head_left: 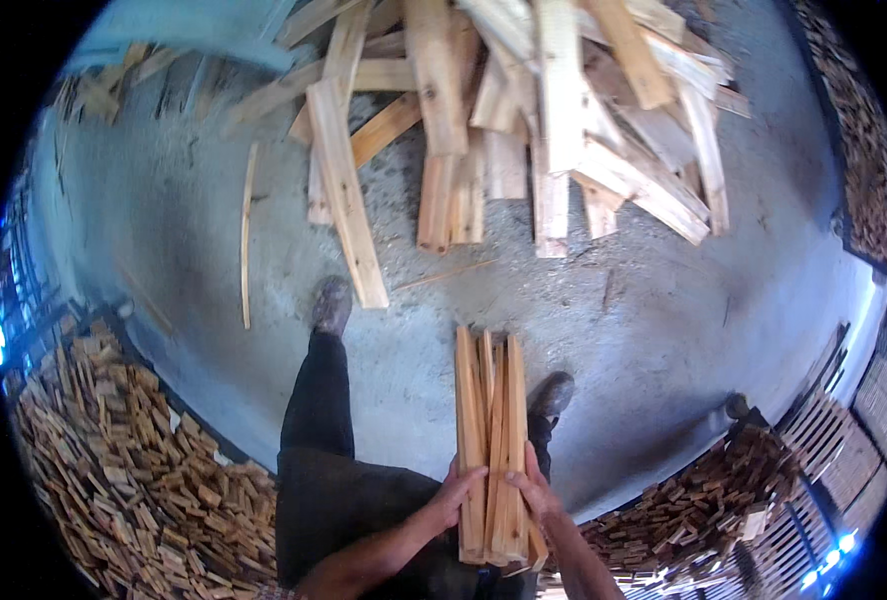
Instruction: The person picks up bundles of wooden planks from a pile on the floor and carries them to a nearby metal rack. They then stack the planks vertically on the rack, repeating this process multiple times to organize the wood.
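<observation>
Step in hand, by look of it: carrying gathered slats.

Bundle (491, 440) of slats held upright-lengthwise before body, above concrete floor (644, 320).

Left hand (454, 495) grasps bundle's left side near lower end, fingers wrapped over.

Right hand (534, 490) grasps right side, thumb across top.

Loose pile (524, 110) of boards lies ahead, well apart from bundle.

Stacked offcuts (134, 470) at left, more at right (704, 510).

Next move likely calls for both grips kept tight and ends kept flush so no slat slips out.

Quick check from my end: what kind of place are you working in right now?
Likely a wood yard or sawmill shed: a loose pile of planks on the concrete floor, stacked offcuts alongside, both hands gripping a bundle of slats.
</observation>
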{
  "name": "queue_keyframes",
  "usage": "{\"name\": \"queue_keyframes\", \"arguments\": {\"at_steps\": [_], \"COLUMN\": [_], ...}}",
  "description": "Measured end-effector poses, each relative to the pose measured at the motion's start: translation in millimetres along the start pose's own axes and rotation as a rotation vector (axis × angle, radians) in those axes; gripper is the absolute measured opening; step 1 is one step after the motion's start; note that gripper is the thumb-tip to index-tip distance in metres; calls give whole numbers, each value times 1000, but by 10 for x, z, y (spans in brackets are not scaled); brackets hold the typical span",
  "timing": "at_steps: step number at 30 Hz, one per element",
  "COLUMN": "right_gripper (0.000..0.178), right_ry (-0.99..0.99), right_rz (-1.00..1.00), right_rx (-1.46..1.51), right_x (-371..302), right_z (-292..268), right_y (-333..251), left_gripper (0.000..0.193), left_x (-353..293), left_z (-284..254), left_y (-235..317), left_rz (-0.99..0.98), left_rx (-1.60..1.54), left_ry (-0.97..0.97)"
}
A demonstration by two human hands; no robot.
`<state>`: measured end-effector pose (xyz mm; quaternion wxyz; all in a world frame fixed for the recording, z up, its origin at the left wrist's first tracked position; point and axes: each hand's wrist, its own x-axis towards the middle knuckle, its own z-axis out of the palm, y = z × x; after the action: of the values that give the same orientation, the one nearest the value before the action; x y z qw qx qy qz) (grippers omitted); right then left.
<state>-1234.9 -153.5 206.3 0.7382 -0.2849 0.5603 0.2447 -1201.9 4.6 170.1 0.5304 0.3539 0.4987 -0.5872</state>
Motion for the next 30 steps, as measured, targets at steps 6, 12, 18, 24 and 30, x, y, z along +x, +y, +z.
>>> {"name": "queue_keyframes", "arguments": {"at_steps": [6,12,18,24,30], "right_gripper": [88,94,102,113,117], "right_ry": [18,47,409,882,1290], "right_rz": [-155,-615,-1079,-1246,-1247], "right_rx": [186,351,573,712,1329], "right_x": [-638,-1849,-3170,-4177,-4777], "right_z": [-152,-551,-1382,-2117,-2459], "right_y": [151,18,577,1847,3246], "left_gripper": [61,50,53,61,75], "left_x": [-472,-736,-1456,-1494,-1720], "left_z": [259,887,2560,3079,2931], "left_y": [126,94,-1104,-2930,-5441], "left_rz": [-114,-58,217,-31,-417], "left_rx": [242,645,1388,1800,1936], "left_ry": [-103,-188,-441,-733,-1274]}}
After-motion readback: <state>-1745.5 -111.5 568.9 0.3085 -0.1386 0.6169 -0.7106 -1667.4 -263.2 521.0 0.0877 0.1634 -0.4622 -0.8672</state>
